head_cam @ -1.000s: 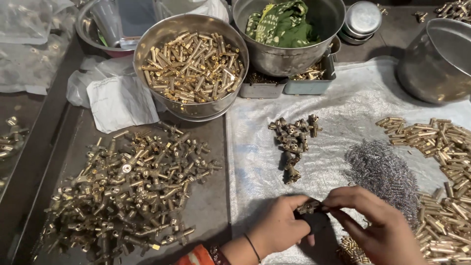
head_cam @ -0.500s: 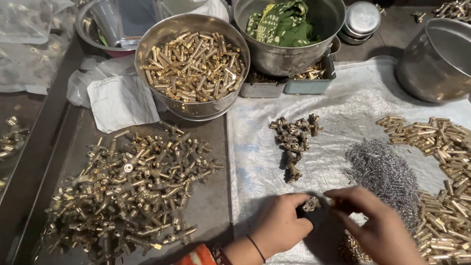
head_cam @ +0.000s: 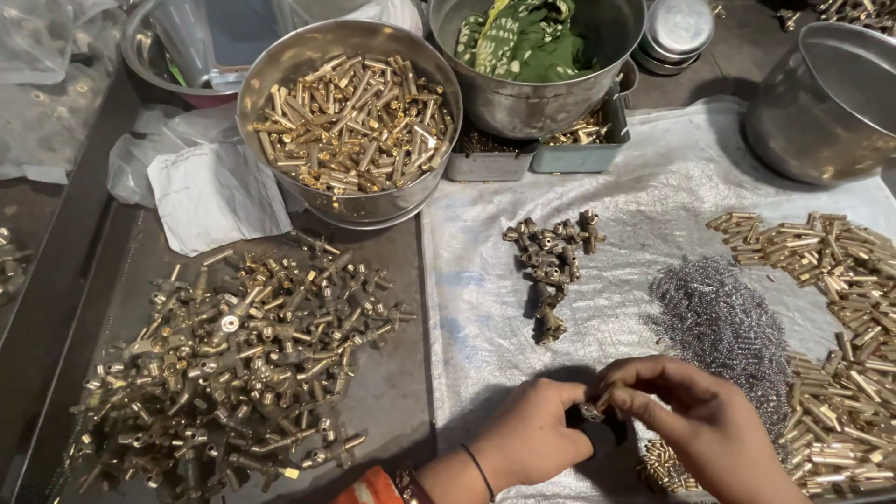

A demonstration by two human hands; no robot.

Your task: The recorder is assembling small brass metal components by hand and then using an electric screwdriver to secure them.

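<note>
At the near edge of the white plastic sheet (head_cam: 653, 177) the two hands meet over one small brass fitting (head_cam: 591, 411): the left hand (head_cam: 532, 439) is curled nearly shut with its fingertips pinching the piece from the left, and the right hand (head_cam: 700, 420) has thumb and forefinger closed on it from the right, the other fingers loosely bent. Whether a second part is already seated in the fitting cannot be told — it is too small and half covered by the fingers. Judging by how things lie, the work looks early to midway: only a short row of assembled brass pieces (head_cam: 551, 266) sits on the sheet beyond the hands, while a large heap of tee-shaped brass fittings (head_cam: 233, 355) covers the dark metal tray (head_cam: 411, 392) to the left. Just right of the hands lies a mound of fine steel springs (head_cam: 719, 322), and along the sheet's right edge a wide spread of short brass tubes (head_cam: 831, 345), some at the near right corner beside the right wrist. Farther off, a steel bowl of brass tubes (head_cam: 350, 121) stands at the tray's far edge, a steel pot holding green cloth (head_cam: 537, 42) behind it, and another steel pot (head_cam: 826, 103) at the far right corner. Nothing blocks the hands — the springs and tubes lie within easy reach.
</note>
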